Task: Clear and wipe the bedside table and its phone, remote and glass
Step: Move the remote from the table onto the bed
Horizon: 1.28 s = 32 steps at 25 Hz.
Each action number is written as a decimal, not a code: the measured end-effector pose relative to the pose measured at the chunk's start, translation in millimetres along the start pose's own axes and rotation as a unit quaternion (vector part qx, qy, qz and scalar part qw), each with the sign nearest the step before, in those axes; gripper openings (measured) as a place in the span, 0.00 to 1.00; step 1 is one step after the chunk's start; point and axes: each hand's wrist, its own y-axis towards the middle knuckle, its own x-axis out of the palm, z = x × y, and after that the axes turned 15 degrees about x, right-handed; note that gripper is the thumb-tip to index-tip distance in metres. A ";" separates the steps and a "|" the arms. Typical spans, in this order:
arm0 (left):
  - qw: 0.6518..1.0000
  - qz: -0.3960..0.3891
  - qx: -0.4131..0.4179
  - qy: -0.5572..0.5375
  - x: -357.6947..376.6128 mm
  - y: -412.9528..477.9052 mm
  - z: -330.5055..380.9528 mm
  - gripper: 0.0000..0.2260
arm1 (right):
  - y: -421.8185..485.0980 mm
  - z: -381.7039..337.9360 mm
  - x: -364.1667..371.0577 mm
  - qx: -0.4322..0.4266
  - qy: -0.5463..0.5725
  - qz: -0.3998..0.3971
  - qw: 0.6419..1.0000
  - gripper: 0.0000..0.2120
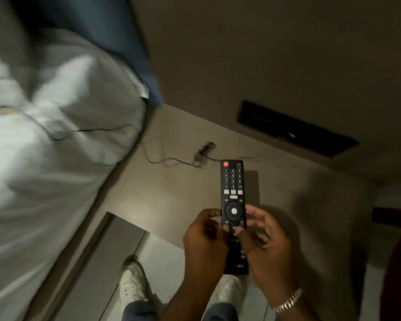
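Between both hands: remote [233,205], buttons up, held above the bedside table [171,193]. Long axis runs straight away from the body; top end sticks out past the fingers. Left hand [205,237] and right hand [263,237] both clamp the lower half, equally near. No cloth visible.

free: bare bedside table top [171,198] at frame centre, and right of the remote [233,193] | blocked: 1 cable [164,161] with small plug [204,154] above centre; bed [44,140] along left; wall panel [296,128] upper right
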 end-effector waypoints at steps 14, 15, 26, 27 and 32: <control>0.878 0.465 0.025 -0.107 -384.9 -80.5 -31.7 0.14 | -194.6 -139.9 329.4 -0.267 -0.112 -0.332 0.898 0.20; 0.867 0.486 0.016 -0.106 -403.7 -87.8 -41.9 0.15 | -206.3 -138.8 351.7 -0.264 -0.129 -0.357 0.887 0.19; 0.834 0.532 -0.090 -0.110 -466.9 -115.5 -102.5 0.17 | -247.2 -100.4 439.2 -0.340 -0.196 -0.377 0.839 0.17; 0.827 0.542 -0.099 -0.115 -468.7 -115.0 -107.1 0.16 | -248.4 -101.1 444.7 -0.347 -0.205 -0.382 0.832 0.17; 0.808 0.566 -0.111 -0.122 -485.4 -94.6 -115.0 0.11 | -242.0 -118.0 484.9 -0.363 -0.250 -0.402 0.802 0.18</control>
